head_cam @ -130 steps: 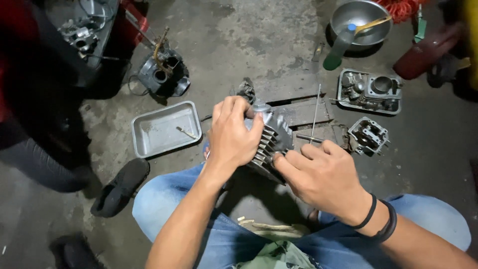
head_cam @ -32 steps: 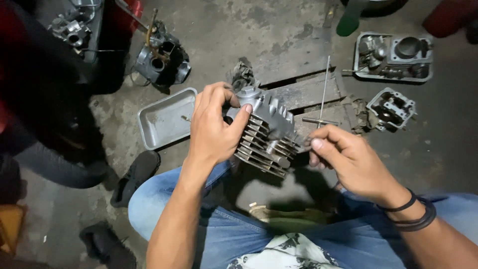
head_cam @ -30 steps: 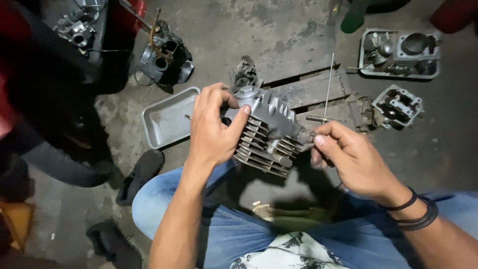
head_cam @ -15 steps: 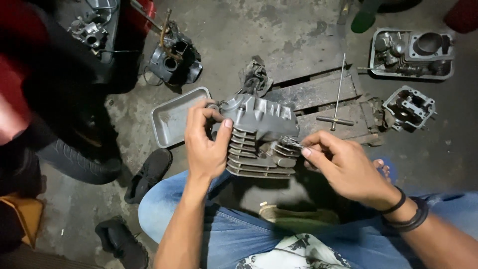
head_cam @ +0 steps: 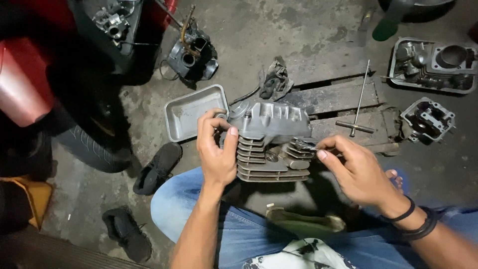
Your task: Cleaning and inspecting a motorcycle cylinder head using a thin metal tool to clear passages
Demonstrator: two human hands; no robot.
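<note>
Left hand grips the finned cylinder head by its left end, thumb on the front w/ fingers curled round the top edge. Head sits upright btwn both hands, above the person's jeans, fins facing the camera, smooth cast cover on top.

Right hand is at the head's right end; thumb & forefinger pinched narrow on a small metal part right at the fins. Can't tell exactly what the part is, too small and partly hidden. Black bands on the right wrist.

On the floor behind: empty-looking metal tray just left of the head, touching nothing visible. Wood pallet behind the head, w/ a T-handle wrench lying on it, well apart from the hands. Rag at the pallet's left end. Carburetor-like part farther up-left. Second tray w/ engine parts top right; small engine cover below it. Two dark sandals lower left, near a tyre.
</note>
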